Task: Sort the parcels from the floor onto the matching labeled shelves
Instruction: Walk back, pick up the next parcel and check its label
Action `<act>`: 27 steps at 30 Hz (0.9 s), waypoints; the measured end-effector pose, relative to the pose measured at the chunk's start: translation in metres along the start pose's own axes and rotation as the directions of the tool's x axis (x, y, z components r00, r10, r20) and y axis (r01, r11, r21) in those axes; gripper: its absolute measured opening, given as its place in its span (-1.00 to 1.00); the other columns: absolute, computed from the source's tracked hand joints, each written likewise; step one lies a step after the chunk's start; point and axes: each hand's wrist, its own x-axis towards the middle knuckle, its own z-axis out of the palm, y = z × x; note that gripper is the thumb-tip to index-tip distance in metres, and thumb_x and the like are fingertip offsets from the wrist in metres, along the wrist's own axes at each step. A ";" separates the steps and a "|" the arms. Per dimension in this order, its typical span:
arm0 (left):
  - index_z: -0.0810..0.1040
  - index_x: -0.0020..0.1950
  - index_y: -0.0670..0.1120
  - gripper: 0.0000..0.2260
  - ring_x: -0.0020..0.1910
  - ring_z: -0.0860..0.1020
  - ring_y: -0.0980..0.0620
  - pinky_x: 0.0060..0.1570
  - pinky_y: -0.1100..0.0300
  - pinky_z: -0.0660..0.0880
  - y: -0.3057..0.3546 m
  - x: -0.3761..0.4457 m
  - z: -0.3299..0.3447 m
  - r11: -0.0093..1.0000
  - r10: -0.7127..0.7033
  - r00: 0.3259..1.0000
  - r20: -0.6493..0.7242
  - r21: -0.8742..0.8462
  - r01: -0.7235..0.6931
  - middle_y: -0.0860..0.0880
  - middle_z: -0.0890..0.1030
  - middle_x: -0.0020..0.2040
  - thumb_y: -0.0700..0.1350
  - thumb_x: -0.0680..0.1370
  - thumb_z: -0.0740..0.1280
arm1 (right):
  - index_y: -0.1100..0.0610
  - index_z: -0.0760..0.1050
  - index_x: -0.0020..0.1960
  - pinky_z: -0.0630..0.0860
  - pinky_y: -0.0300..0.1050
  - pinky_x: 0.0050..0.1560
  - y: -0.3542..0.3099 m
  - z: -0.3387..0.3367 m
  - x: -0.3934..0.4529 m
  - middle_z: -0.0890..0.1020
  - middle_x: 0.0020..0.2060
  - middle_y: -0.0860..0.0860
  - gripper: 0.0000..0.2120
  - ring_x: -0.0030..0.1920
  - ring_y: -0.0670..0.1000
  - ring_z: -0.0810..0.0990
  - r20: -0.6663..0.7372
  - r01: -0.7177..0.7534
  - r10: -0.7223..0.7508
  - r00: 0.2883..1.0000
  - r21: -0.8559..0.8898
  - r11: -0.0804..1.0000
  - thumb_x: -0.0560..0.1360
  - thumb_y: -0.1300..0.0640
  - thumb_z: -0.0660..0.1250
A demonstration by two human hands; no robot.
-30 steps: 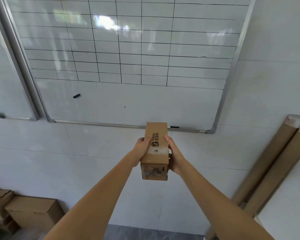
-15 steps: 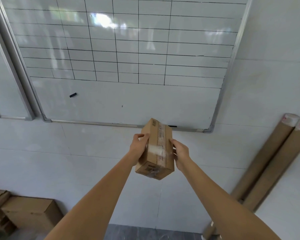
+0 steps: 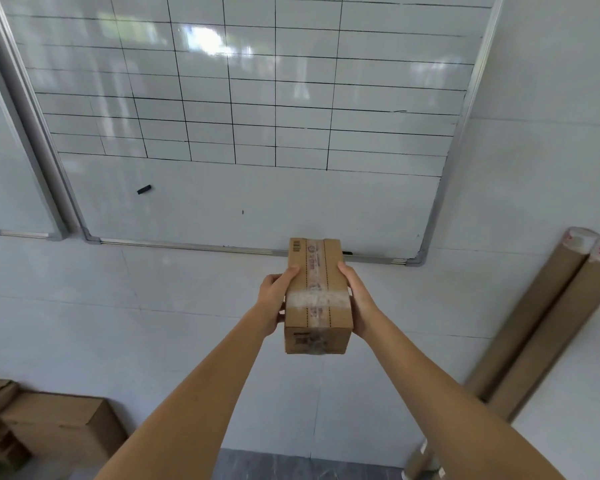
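A small brown cardboard parcel [image 3: 317,296] is held out in front of me at chest height, its taped seam facing up and a barcode at its far left corner. My left hand [image 3: 274,299] grips its left side, thumb on the top edge. My right hand [image 3: 357,299] grips the right side the same way. Both arms are stretched forward. No shelves or labels are in view.
A gridded whiteboard [image 3: 250,109] hangs on the white tiled wall straight ahead, with a second board [image 3: 11,181] at the left. Cardboard boxes [image 3: 56,427] are stacked at the lower left. Two long cardboard tubes [image 3: 548,323] lean in the right corner.
I have rolled the parcel in my hands: the printed side faced up, then it tilted, and now the taped seam faces up and lies level.
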 end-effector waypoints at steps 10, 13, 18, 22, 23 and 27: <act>0.40 0.25 -0.07 -0.55 -0.05 0.62 -0.06 -0.05 -0.02 0.61 0.007 -0.007 -0.001 0.999 0.026 0.999 -0.031 0.044 -0.024 -0.08 0.61 0.05 0.17 0.53 0.38 | 0.00 0.55 0.39 0.58 0.31 0.29 0.007 0.004 0.003 0.69 0.24 0.21 -0.18 0.21 0.26 0.70 0.003 -0.006 0.006 1.000 0.015 1.000 0.28 -0.44 0.45; 0.43 0.25 -0.06 -0.59 0.00 0.64 -0.09 0.05 -0.06 0.63 0.006 -0.004 -0.004 0.998 0.048 0.998 -0.046 0.047 -0.045 -0.10 0.63 0.09 0.15 0.53 0.39 | -0.04 0.56 0.37 0.60 0.26 0.29 0.007 0.007 0.004 0.67 0.25 0.20 -0.11 0.21 0.24 0.69 -0.032 -0.001 0.001 0.999 -0.008 1.000 0.19 -0.52 0.49; 0.55 0.22 -0.10 -0.67 -0.05 0.64 -0.08 -0.09 0.05 0.63 0.008 0.000 -0.012 0.995 0.077 0.992 -0.103 0.065 -0.070 -0.08 0.66 0.05 0.10 0.58 0.35 | -0.01 0.58 0.28 0.48 -0.10 -0.20 -0.006 0.005 0.000 0.59 0.11 0.12 -0.52 -0.09 0.09 0.53 -0.110 0.017 -0.020 0.994 -0.029 0.999 0.60 -0.34 0.24; 0.59 0.18 -0.12 -0.70 -0.04 0.63 -0.07 -0.04 0.02 0.62 0.009 0.002 -0.012 0.995 0.047 0.993 -0.112 0.089 -0.037 -0.07 0.67 0.00 0.07 0.62 0.31 | 0.00 0.49 0.28 0.54 -0.03 -0.04 -0.014 0.002 0.001 0.62 0.26 0.13 -0.78 0.05 0.09 0.59 -0.174 0.055 -0.055 0.983 -0.004 0.998 0.68 -0.03 0.26; 0.59 0.17 -0.11 -0.73 -0.09 0.62 -0.03 -0.13 0.09 0.59 0.009 0.001 -0.010 0.994 0.048 0.992 -0.113 0.107 -0.036 -0.06 0.66 -0.02 0.05 0.63 0.29 | -0.02 0.46 0.25 0.52 -0.05 -0.06 -0.014 0.001 0.002 0.63 0.22 0.12 -0.85 0.00 0.06 0.60 -0.179 0.069 -0.070 0.981 -0.014 0.998 0.69 0.03 0.26; 0.48 0.31 -0.16 -0.70 -0.13 0.55 0.03 -0.19 0.17 0.53 0.006 0.001 -0.001 0.991 0.038 0.991 -0.128 0.133 -0.020 -0.05 0.59 -0.02 -0.01 0.67 0.22 | -0.01 0.37 0.32 0.57 0.00 0.01 -0.017 0.000 0.002 0.66 -0.01 0.02 -0.71 -0.08 0.00 0.64 -0.203 0.096 -0.097 0.974 -0.014 0.995 0.65 0.09 0.36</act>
